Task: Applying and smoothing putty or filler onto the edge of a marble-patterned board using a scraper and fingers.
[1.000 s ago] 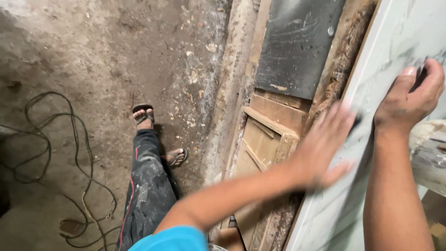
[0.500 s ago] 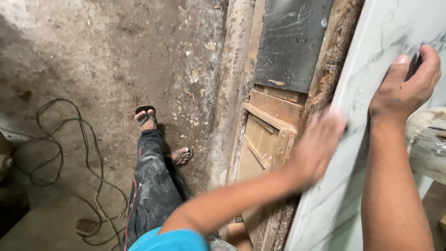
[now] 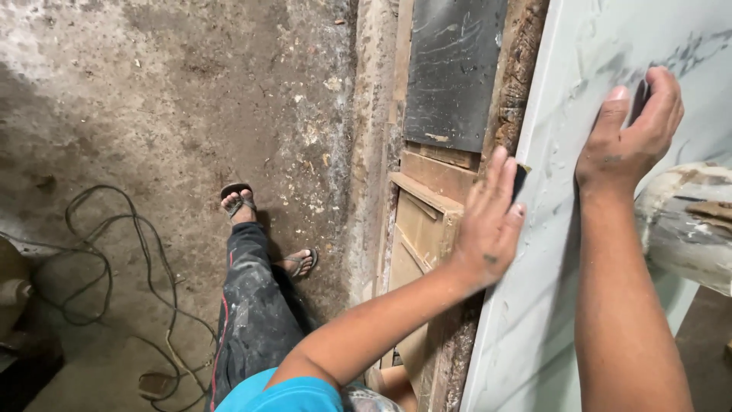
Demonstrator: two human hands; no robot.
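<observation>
Since the earlier frames the left hand [image 3: 488, 229] has slid along the marble-patterned panel [image 3: 549, 252] toward the panel's left edge and come to rest there, no longer blurred by motion, while the right hand [image 3: 629, 137] has stayed on the panel's upper face.

The panel is a white sheet with grey veining. It leans upright, and its long axis runs from the lower middle of the view up toward the top right. Everything else sits relative to it. The left hand lies flat on its left border, fingers spread and pressed against the surface, with a small dark block [image 3: 519, 180] under the fingertips, right at the panel's edge. The right hand is higher up the panel and further in from that edge, fingers curled and pinching a small dark pad [image 3: 639, 99] against the face; how much of the pad lies under the palm cannot be seen.

So the panel's surface lies directly beneath both hands, running away up and to the right of the left hand and down and to the left of the right one. The left hand is nearer the panel's edge.

Left of the panel stand rough wooden boards [image 3: 423, 229] and a dark slab [image 3: 454, 72]. Further left is the concrete floor [image 3: 168, 107], with a loose cable [image 3: 91, 252] and the person's sandalled feet [image 3: 238, 204].
</observation>
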